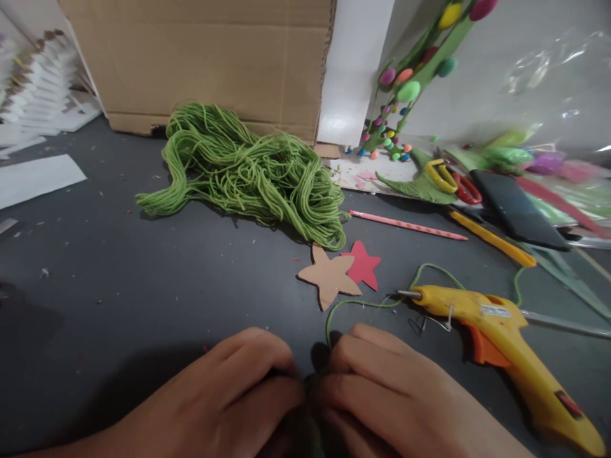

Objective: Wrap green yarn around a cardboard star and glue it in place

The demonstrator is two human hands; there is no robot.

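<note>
My left hand (pixel 248 388) and my right hand (pixel 391 394) come together at the bottom middle, fingers curled in. Between them is something dark and greenish, blurred and mostly hidden by the fingers. A strand of green yarn (pixel 353 303) runs into my right hand from beside the glue gun. Just beyond the hands lies a brown cardboard star (pixel 329 275), partly over a red star (pixel 365 266). To the right, a yellow hot glue gun (pixel 496 312) with an orange trigger rests on its side, its nozzle pointing left.
A big bundle of green yarn (pixel 258 172) lies against a cardboard box (pixel 205 63). Right of it are a pink pencil (pixel 410 225), scissors with yellow and red handles (pixel 443 177), a yellow-handled tool (pixel 491 238) and a dark phone (pixel 518 207). White paper (pixel 38 179) lies left.
</note>
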